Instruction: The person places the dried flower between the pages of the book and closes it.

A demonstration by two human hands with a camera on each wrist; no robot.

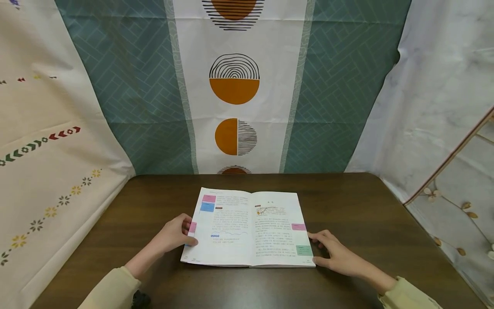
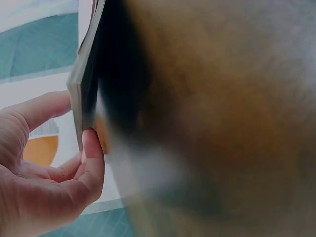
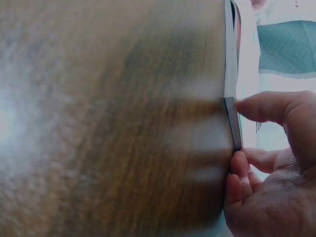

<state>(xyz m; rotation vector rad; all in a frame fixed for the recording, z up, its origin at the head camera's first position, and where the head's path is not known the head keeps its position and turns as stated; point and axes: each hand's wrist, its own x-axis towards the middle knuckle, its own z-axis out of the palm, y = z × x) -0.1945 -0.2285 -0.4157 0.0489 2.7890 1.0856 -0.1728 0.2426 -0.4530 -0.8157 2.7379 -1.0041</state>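
An open book (image 1: 250, 253) with printed text and coloured blocks on its pages lies on the dark wooden table, its lower edge towards me. My left hand (image 1: 175, 234) grips its left edge, thumb on the page. In the left wrist view, the book's edge (image 2: 75, 98) stands between the thumb and the fingers (image 2: 93, 153), the left side raised off the table. My right hand (image 1: 339, 256) holds the lower right corner. The right wrist view shows its thumb (image 3: 261, 106) on the page side and curled fingertips at the edge of the book (image 3: 230, 64).
The brown table (image 1: 247, 285) extends around the book on all sides. Behind it hangs a green and white curtain (image 1: 328, 86) with orange half circles. Patterned cloth (image 1: 58, 107) drapes at the left, and marbled cloth (image 1: 436, 86) at the right.
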